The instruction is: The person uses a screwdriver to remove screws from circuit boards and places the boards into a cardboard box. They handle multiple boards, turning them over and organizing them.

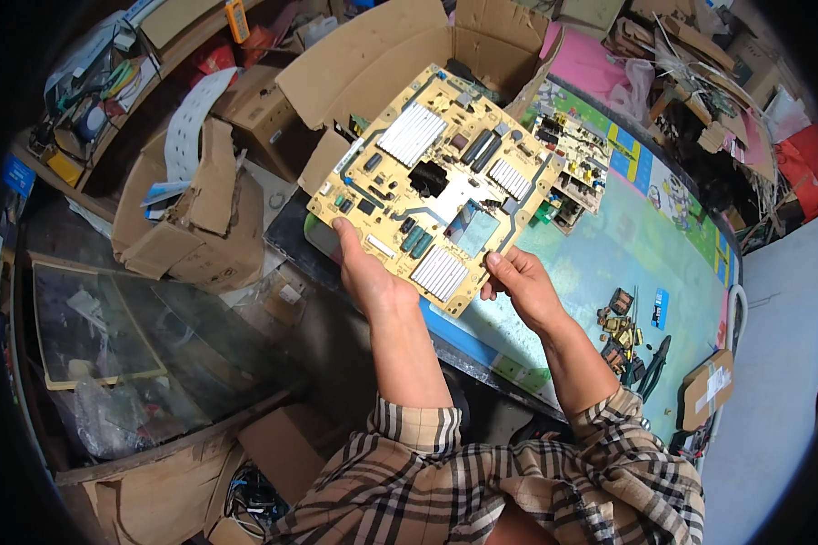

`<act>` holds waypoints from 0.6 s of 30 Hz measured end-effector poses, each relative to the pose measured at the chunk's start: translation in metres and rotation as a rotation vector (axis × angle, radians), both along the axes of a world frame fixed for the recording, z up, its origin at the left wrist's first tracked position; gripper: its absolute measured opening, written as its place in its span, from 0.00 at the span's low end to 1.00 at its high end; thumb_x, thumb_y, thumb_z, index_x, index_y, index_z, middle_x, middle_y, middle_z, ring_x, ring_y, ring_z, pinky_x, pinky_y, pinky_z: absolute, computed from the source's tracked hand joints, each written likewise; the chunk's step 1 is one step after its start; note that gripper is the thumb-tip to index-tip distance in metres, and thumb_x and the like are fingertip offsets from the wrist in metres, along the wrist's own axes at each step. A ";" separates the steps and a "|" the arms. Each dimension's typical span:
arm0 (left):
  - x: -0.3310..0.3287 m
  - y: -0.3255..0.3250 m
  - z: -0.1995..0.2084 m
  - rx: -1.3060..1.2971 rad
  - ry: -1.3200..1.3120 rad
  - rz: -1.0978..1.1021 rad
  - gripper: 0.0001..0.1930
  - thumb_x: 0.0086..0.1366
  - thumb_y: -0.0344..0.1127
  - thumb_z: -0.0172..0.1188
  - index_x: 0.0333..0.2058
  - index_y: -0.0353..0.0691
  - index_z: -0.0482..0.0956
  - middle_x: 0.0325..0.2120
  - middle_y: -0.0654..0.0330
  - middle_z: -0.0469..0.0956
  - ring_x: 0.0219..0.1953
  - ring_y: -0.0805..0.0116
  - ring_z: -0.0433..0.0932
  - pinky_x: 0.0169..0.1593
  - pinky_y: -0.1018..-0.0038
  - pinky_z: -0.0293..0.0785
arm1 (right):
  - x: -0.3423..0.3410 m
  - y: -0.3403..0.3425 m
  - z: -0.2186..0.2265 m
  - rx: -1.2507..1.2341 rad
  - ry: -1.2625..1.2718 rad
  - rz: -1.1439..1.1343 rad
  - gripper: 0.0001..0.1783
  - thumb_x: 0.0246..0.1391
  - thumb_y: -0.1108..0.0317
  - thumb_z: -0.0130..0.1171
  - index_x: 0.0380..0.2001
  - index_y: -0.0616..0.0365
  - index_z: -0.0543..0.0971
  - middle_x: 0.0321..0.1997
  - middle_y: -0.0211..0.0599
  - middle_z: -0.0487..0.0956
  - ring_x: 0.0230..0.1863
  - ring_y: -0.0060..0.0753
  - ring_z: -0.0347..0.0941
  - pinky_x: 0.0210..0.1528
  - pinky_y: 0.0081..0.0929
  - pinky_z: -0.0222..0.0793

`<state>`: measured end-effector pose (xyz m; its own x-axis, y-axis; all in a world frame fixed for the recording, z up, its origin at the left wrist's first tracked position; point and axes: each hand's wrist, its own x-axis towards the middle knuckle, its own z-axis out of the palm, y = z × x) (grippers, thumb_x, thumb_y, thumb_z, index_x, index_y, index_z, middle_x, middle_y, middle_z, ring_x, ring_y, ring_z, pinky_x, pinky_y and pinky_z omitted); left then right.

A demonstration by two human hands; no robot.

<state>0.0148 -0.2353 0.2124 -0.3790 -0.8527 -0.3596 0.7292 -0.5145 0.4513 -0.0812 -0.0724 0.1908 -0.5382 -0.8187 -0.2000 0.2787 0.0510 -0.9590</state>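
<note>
Both my hands hold a large yellow-tan circuit board (386,204), tilted, above the near left part of the table. Silver finned heat sinks, dark capacitors and a transformer stand on its upper face. My left hand (373,277) supports the left lower edge, its thumb at the board's rim and the other fingers hidden underneath. At the lower right corner my right hand (518,282) pinches the edge between thumb and fingers. Just behind the board is an open cardboard box (373,59) with more boards inside. Other circuit boards (577,163) lie stacked on the table to the right.
On the table mat (536,263) sit a heap of small transformers and parts (620,331), dark-handled pliers (654,368) and a blue card (661,309). A cardboard box (191,245) stands left, beside a glass-topped cabinet (200,363). Scrap is piled at the far right.
</note>
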 end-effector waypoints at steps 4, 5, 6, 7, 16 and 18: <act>0.000 0.000 0.003 -0.009 -0.028 -0.002 0.32 0.71 0.52 0.45 0.62 0.31 0.57 0.61 0.46 0.63 0.60 0.53 0.67 0.60 0.60 0.68 | -0.001 0.000 -0.002 0.006 -0.023 -0.010 0.15 0.64 0.58 0.52 0.37 0.59 0.78 0.30 0.30 0.79 0.26 0.19 0.71 0.32 0.19 0.68; 0.000 0.001 0.005 -0.008 -0.043 -0.002 0.32 0.71 0.52 0.45 0.62 0.31 0.57 0.61 0.46 0.63 0.60 0.53 0.67 0.60 0.60 0.67 | -0.001 0.000 -0.003 0.009 -0.020 -0.008 0.15 0.64 0.58 0.52 0.37 0.59 0.78 0.29 0.30 0.79 0.25 0.19 0.71 0.32 0.19 0.68; 0.001 0.002 0.006 -0.005 -0.042 -0.003 0.32 0.71 0.52 0.44 0.62 0.31 0.57 0.61 0.46 0.63 0.60 0.53 0.67 0.60 0.60 0.67 | -0.001 0.000 -0.003 0.013 -0.016 -0.006 0.15 0.64 0.58 0.52 0.37 0.59 0.78 0.29 0.30 0.79 0.25 0.19 0.71 0.32 0.19 0.68; 0.001 0.002 0.007 -0.003 -0.042 -0.003 0.32 0.71 0.52 0.44 0.62 0.30 0.57 0.61 0.46 0.63 0.60 0.53 0.67 0.60 0.60 0.67 | -0.001 0.000 -0.003 0.011 -0.020 -0.008 0.15 0.64 0.58 0.52 0.37 0.59 0.78 0.29 0.30 0.79 0.25 0.19 0.71 0.32 0.19 0.68; -0.003 0.002 0.005 -0.020 0.004 -0.038 0.31 0.72 0.52 0.39 0.62 0.30 0.57 0.61 0.47 0.63 0.60 0.55 0.67 0.61 0.61 0.66 | 0.000 0.001 -0.002 -0.029 -0.081 -0.055 0.14 0.63 0.59 0.52 0.36 0.59 0.78 0.28 0.30 0.78 0.24 0.19 0.71 0.30 0.19 0.67; -0.003 0.000 0.006 -0.070 0.048 -0.043 0.33 0.72 0.54 0.37 0.62 0.30 0.57 0.61 0.48 0.63 0.61 0.56 0.66 0.62 0.61 0.63 | 0.000 0.001 0.002 -0.102 -0.119 -0.071 0.13 0.63 0.60 0.53 0.35 0.59 0.78 0.26 0.30 0.77 0.22 0.19 0.69 0.27 0.18 0.66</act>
